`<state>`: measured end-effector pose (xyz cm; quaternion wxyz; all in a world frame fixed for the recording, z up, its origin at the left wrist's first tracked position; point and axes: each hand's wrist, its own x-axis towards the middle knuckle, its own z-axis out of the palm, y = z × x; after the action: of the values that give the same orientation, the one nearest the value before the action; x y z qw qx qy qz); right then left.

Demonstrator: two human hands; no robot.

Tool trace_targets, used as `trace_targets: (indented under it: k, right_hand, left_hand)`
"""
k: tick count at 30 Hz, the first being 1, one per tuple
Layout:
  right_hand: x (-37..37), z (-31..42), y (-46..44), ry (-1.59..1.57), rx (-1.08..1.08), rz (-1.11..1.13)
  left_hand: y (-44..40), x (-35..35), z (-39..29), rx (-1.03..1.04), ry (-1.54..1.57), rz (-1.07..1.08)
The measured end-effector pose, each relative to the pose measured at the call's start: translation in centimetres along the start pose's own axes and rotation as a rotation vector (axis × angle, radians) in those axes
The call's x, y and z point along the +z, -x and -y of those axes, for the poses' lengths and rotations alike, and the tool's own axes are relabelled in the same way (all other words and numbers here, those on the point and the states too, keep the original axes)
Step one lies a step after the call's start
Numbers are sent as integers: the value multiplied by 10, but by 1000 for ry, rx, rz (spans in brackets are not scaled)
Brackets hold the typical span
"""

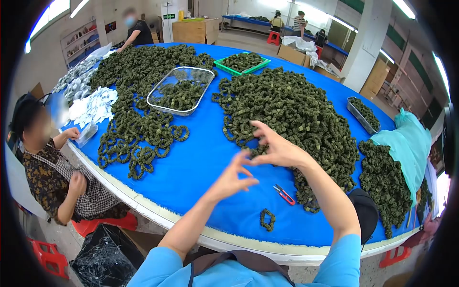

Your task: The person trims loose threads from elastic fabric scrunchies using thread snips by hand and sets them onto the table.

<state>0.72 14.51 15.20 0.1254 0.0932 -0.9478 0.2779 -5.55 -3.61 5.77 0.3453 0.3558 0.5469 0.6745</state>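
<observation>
My left hand is over the blue cloth, fingers spread and partly blurred, with nothing visible in it. Just beyond it, my right hand is raised at the left edge of a big heap of dark green ruffled rings. Its thumb and fingers are apart; the green behind them looks like part of the heap. Red-handled thread snips lie on the cloth below my right hand, their points toward the upper left. One single ruffled ring lies closer to me.
A wire-mesh basket and a green tray hold more rings. Another ring pile spreads left, near white pieces. At right are a metal tray and a teal bag. A co-worker sits left; another stands behind.
</observation>
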Motion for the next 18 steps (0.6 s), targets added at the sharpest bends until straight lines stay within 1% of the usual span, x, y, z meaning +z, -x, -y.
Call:
trace_targets:
  k: [2,3,7,8,12,14,15,17,18]
  right_hand:
    - [-6,4,29,-477,435,193]
    - [0,5,37,-485,450,200]
    - [35,6,57,-783,417,305]
    - [43,6,60,-792,418,315]
    - [63,-5,56,-907,509,187]
    - [70,-12,57,-954,480,158]
    - [73,-14,55,-944,423,189]
    - [82,-21,57,-960,472,137]
    - [87,-22,57,-969,471,133]
  left_hand:
    - [10,-18,-8,117,8,-98]
    - [13,-19,-6,101,16,-98]
    - [34,-17,11,79,178,67]
    - [40,-17,17,70,180,57]
    - [30,-25,40,6,376,-5]
    - [29,-25,44,-7,366,-4]
    - [29,-26,43,36,340,-41]
    - [29,-23,44,-37,301,-21]
    - [29,-23,46,-31,309,-17]
